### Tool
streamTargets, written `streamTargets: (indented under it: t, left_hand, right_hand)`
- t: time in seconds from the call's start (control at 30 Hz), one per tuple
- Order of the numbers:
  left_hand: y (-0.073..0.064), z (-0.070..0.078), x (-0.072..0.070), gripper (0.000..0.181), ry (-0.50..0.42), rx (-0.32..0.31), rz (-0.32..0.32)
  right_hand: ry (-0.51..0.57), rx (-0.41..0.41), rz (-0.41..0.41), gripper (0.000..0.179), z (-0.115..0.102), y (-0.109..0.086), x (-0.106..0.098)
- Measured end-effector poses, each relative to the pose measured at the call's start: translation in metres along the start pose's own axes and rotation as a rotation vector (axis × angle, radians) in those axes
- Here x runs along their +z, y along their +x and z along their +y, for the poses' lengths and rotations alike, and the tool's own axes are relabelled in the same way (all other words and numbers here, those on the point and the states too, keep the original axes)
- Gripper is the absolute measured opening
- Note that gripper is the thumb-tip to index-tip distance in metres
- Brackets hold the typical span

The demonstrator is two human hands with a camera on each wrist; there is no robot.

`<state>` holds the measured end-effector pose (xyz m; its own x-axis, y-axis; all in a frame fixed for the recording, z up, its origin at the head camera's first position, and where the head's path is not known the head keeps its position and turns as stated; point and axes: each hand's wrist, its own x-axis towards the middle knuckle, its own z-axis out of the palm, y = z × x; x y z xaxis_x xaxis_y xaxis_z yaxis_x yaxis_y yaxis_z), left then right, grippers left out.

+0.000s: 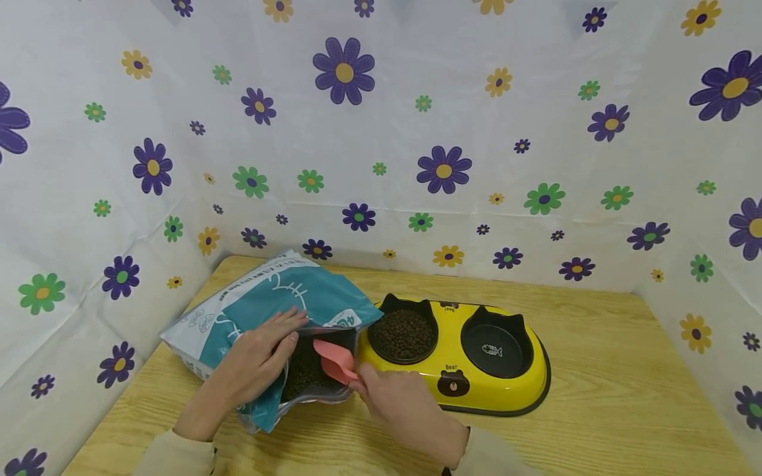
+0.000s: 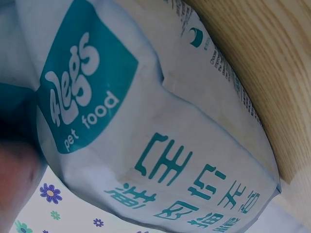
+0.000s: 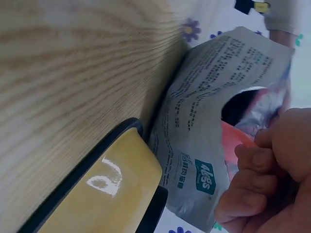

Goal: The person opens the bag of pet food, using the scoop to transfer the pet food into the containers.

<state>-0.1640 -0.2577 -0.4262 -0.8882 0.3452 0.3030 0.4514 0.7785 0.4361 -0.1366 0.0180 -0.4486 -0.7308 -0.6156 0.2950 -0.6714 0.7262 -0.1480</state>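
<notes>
In the head view a teal and white pet food bag (image 1: pixel 333 297) lies at the left with its mouth open towards me, dark kibble (image 1: pixel 306 377) inside. My left hand (image 1: pixel 262 350) rests on the bag beside its mouth, fingers extended over the teal side, thumb at the opening's edge. My right hand (image 1: pixel 405 406) grips the handle of a pink scoop (image 1: pixel 336 360), whose bowl is inside the bag's mouth. In the right wrist view the right hand's curled fingers (image 3: pixel 255 177) wrap the handle; the bag hides most of the scoop.
Right of the bag stands a yellow double pet feeder (image 1: pixel 449 347). Its left black bowl (image 1: pixel 433 317) holds brown kibble; its right black bowl (image 1: pixel 497 344) shows a fish-bone print. Flowered white cloth (image 1: pixel 405 119) surrounds the wooden table (image 1: pixel 619 370) at the back and sides.
</notes>
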Motion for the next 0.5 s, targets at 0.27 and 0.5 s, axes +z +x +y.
streamTargets:
  t: [0.27,0.5]
  left_hand:
    - [-0.001,0.001,0.000,0.039,0.002,0.008,0.006]
    - [-0.001,0.000,0.000,0.037,0.003,0.026,0.020]
  right_hand:
    - [-0.309,-0.071,0.166,0.021,-0.007,0.011,0.015]
    - [-0.227,-0.067,0.123,0.022,-0.011,0.016,0.016]
